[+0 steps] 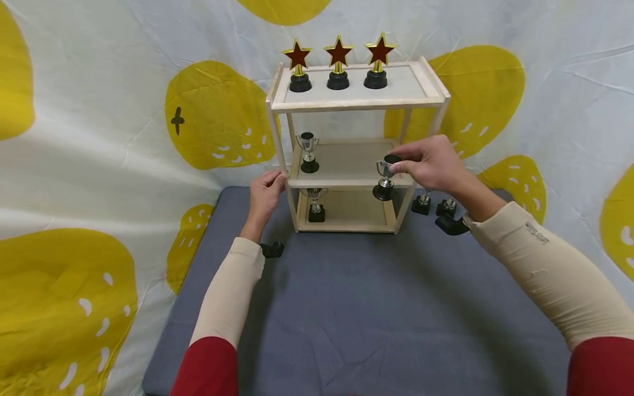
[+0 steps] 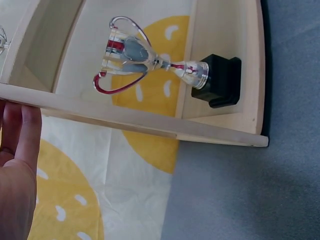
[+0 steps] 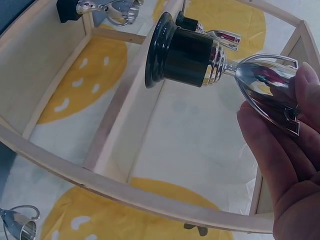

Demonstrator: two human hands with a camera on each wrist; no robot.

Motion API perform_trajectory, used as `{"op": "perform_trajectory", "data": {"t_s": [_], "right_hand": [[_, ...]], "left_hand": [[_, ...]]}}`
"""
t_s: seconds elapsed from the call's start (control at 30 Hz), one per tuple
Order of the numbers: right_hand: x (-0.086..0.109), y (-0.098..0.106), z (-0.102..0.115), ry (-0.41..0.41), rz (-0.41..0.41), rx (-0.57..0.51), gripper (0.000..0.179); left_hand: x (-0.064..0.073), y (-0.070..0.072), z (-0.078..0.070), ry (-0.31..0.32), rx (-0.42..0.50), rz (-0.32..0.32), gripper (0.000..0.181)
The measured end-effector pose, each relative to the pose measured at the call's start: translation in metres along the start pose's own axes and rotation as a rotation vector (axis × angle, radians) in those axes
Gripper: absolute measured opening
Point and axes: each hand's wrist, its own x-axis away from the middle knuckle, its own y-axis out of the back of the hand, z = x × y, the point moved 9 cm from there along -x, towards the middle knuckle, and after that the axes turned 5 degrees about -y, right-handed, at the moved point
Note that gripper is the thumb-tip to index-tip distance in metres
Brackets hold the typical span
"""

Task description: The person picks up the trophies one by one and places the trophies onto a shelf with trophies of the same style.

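My right hand (image 1: 431, 162) pinches a small silver trophy cup (image 1: 386, 171) by its bowl, thumb on one side and fingers on the other. The cup is upright, its round black base just in front of the middle level of a wooden shelf (image 1: 366, 104). At the shelf's left front post, my left hand (image 1: 266, 195) holds the wood, with fingertips (image 2: 31, 117) against it. A second silver cup (image 1: 308, 151) stands at the left of the middle level. Below it, a cup with a square black base (image 2: 217, 80) stands on the bottom level.
Three gold star trophies (image 1: 338, 63) with red faces and black bases stand along the top level. Two more cups with square black bases (image 1: 421, 204) stand on the grey surface (image 1: 346, 308) right of the shelf, partly behind my right arm. A patterned cloth (image 1: 99, 137) hangs behind.
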Motion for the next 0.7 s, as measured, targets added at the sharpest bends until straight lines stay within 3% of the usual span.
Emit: {"op": "perform_trajectory", "data": {"t_s": [0.3,0.7], "right_hand": [[-0.02,-0.006,0.004,0.052,-0.026,0.044,0.019],[-0.042,-0.017,0.002,0.015,0.011,0.028,0.021]], "left_hand": [[-0.001,0.0,0.003,-0.004,0.012,-0.011,0.034],[-0.001,0.0,0.002,-0.004,0.017,-0.001,0.033]]}}
